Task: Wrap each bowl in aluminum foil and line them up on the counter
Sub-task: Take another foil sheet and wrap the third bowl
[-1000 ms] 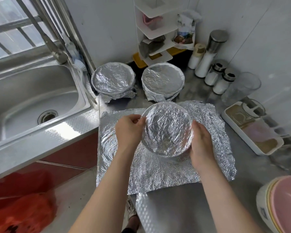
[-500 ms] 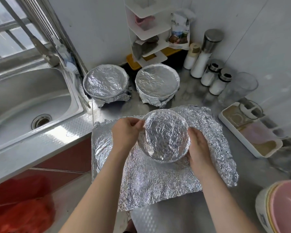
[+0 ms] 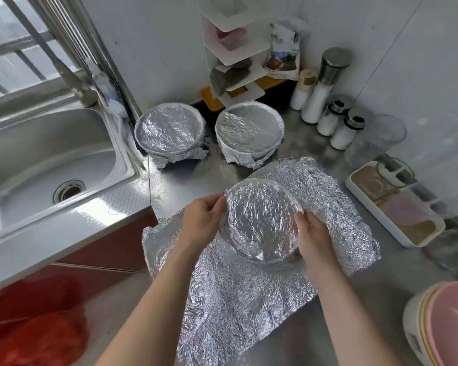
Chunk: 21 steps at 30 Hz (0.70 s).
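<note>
Both hands are on the bowl (image 3: 259, 223) right now. It's lined and covered in crinkled foil, held up and tipped toward the camera over the loose foil sheet (image 3: 236, 299) spread on the steel counter (image 3: 196, 178). The left hand (image 3: 201, 223) has its fingers curled in, pinching the foil at the left rim. The right hand (image 3: 312, 239) wraps around the right side with its thumb at the rim. Can't tell if the bowl's bottom touches the sheet.

Two wrapped bowls are parked side by side further back near the wall, one by the sink (image 3: 169, 130) and one to its right (image 3: 249, 128). Both have foil stretched flat over the top and crumpled down the sides.

Other containers:
- The white tray (image 3: 376, 213) on the right has compartments with brownish and pinkish powder under a clear lid.
- Two small shakers (image 3: 345, 132) and a tall jar (image 3: 317, 99) have white stuff in them, and there's a clear glass (image 3: 376, 138) just beside them.
- The stack of bowls (image 3: 413, 320) at the bottom right has a pink one nested on top, no foil on it.
- The sink (image 3: 64, 220) is on the left.
</note>
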### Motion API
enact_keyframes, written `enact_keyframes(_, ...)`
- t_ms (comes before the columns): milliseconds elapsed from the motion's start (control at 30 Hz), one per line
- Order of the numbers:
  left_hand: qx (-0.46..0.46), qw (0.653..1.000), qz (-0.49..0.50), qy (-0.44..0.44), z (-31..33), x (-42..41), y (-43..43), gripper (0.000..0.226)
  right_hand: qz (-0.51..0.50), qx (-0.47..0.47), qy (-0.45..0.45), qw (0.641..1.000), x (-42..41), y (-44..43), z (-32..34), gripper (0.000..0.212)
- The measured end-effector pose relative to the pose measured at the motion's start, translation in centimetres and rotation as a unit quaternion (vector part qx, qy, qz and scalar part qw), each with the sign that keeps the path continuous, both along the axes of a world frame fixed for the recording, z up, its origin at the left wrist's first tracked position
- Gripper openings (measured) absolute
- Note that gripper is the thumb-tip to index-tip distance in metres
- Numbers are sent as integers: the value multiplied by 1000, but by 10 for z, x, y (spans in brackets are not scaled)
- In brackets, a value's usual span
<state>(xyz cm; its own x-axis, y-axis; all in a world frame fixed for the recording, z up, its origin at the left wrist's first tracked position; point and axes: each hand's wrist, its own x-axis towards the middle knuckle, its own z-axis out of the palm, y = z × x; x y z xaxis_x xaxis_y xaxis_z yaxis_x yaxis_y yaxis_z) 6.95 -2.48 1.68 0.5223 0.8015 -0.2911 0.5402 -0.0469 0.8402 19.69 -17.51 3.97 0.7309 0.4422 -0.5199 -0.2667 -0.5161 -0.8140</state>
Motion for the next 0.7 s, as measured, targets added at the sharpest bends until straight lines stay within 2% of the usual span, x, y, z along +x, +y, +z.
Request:
enact_keyframes(167,16,999,26,31,-3,-17,-19,33,37,-35,-24,998,-5,-8,2,39)
enact_keyframes(333,2,999,20,44,0,-41,-50,37,87,-86,-56,991,-19,-34,3,40)
enact_keyframes(467,-27,999,18,34,2,-54,-79,36,83,-96,-64,990,-33,-59,8,39)
enact_keyframes(700,19,994,97,-39,37,-53,-69,41,63,-14,-108,992,-33,-44,32,35)
